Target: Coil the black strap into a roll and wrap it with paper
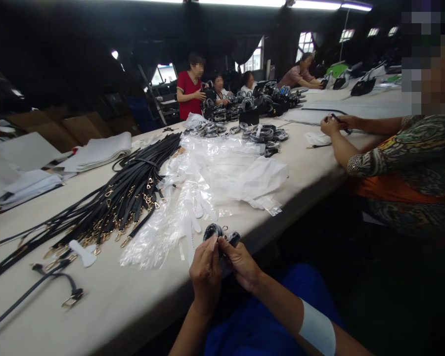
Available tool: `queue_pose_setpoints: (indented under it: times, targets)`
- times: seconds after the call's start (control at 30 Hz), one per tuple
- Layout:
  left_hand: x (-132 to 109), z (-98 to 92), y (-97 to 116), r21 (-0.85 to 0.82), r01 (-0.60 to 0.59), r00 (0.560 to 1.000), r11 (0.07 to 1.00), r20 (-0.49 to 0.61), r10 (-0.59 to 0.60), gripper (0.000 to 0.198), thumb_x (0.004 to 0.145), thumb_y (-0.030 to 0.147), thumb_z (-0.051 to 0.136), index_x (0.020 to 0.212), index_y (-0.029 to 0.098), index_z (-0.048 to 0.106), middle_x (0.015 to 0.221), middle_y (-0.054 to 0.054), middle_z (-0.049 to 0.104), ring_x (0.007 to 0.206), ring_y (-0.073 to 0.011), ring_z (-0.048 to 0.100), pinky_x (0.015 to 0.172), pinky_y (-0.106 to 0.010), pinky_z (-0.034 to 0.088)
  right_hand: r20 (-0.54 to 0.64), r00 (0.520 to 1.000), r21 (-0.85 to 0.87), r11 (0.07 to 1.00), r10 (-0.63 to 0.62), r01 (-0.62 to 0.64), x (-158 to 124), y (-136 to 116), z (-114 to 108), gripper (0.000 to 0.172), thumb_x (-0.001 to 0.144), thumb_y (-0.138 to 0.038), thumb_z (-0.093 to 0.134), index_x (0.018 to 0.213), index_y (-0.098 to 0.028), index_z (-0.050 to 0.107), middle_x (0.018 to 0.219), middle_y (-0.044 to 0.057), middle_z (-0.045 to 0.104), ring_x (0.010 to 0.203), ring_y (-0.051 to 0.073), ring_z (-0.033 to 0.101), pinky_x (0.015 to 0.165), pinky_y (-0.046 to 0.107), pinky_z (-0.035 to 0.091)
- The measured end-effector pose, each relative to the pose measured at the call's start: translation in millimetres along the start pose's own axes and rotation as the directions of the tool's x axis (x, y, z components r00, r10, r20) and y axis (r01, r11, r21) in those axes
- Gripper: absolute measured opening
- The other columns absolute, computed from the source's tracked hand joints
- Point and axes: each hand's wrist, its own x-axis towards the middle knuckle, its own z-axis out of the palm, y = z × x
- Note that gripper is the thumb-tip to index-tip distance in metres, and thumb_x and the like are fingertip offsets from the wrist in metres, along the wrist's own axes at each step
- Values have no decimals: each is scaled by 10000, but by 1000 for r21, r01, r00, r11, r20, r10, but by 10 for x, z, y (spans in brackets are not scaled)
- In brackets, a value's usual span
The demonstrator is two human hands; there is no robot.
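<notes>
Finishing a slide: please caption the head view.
Left hand and right hand hold a dark coil, near clear plastic and black straps.

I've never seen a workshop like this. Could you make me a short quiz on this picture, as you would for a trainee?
1. True or false: in the picture, most of the long black straps lie left of the clear plastic bags.

2. Pick one. The camera wearer's left grip and right grip meet at:
A) a pair of scissors
B) a small dark bundle
C) a cardboard box

3. Fill the gap: the metal clips on the straps are ____ in colour.

Key: 1. True. 2. B. 3. Gold.
</notes>
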Motion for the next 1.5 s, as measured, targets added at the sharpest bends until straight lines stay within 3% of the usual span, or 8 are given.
queue_pose_setpoints:
  times: [0.3, 0.57, 0.7, 0.93, 1.03, 1.13, 1.27, 1.5]
  targets:
    - [-125, 168, 103, 42, -187, 976, 981, 119, 181, 290, 907, 81, 529, 1179, 148, 605, 1110, -122, 684, 1057, -230, 617, 949, -445, 481, -21, 999, 172, 984, 45, -41, -234, 146, -223, 512, 652, -594, 797, 816, -127, 666, 644, -19, 564, 554, 79, 452, 534, 201, 346]
    - [176, 191, -235, -15, -224, 956, 974, 192, 223, 227, 938, 183, 496, 1108, 181, 646, 1010, -97, 698, 944, -215, 640, 885, -410, 504, -175, 973, 128, 983, 152, -131, 83, 109, -121, 582, 570, -623, 818, 634, -110, 550, 532, -52, 466, 475, 41, 402, 467, 183, 276]
    - [262, 141, -326, -46, -240, 941, 970, 234, 244, 225, 943, 191, 487, 1089, 194, 659, 961, -80, 695, 899, -194, 635, 857, -375, 515, -106, 977, 168, 972, 183, -164, 106, 37, -124, 510, 665, -563, 800, 686, -96, 598, 577, -14, 540, 493, 60, 462, 471, 189, 325]
    - [152, 91, -390, -95, -255, 915, 962, 297, 272, 246, 952, 175, 466, 1118, 181, 648, 1008, -85, 704, 967, -193, 634, 940, -415, 494, 112, 963, 340, 901, 246, -270, -103, -24, -317, 405, 795, -477, 737, 890, -89, 669, 779, 67, 680, 714, 146, 644, 718, 261, 516]
    - [176, 66, -413, -142, -276, 877, 951, 367, 309, 241, 942, 166, 491, 1120, 188, 651, 1031, -79, 711, 975, -183, 644, 970, -413, 483, 111, 982, 153, 973, 155, -171, -136, 30, -397, 467, 764, -523, 744, 866, -74, 663, 804, 91, 688, 707, 153, 655, 706, 269, 525]
    - [217, 49, -420, -187, -298, 831, 936, 432, 351, 239, 928, 156, 522, 1121, 199, 656, 1048, -73, 714, 974, -177, 655, 981, -399, 478, -10, 997, -66, 994, 81, -82, -123, 119, -465, 558, 723, -606, 727, 815, -64, 639, 727, 87, 672, 604, 136, 637, 591, 238, 506]
    - [228, 38, -426, -239, -333, 782, 912, 470, 409, 287, 913, 105, 539, 1164, 209, 631, 1065, -64, 710, 982, -164, 652, 989, -385, 461, -156, 986, -148, 988, -57, 34, -86, 250, -527, 584, 694, -591, 751, 968, -108, 568, 681, 35, 662, 543, 129, 616, 506, 214, 482]
    - [233, 61, -471, -276, -342, 786, 898, 441, 435, 319, 908, 96, 551, 1192, 226, 619, 1085, -67, 704, 987, -174, 646, 976, -402, 463, -181, 937, -470, 864, -298, 184, -116, 283, -466, 462, 895, -488, 567, 1218, -167, 484, 618, -20, 622, 466, 134, 573, 439, 215, 451]
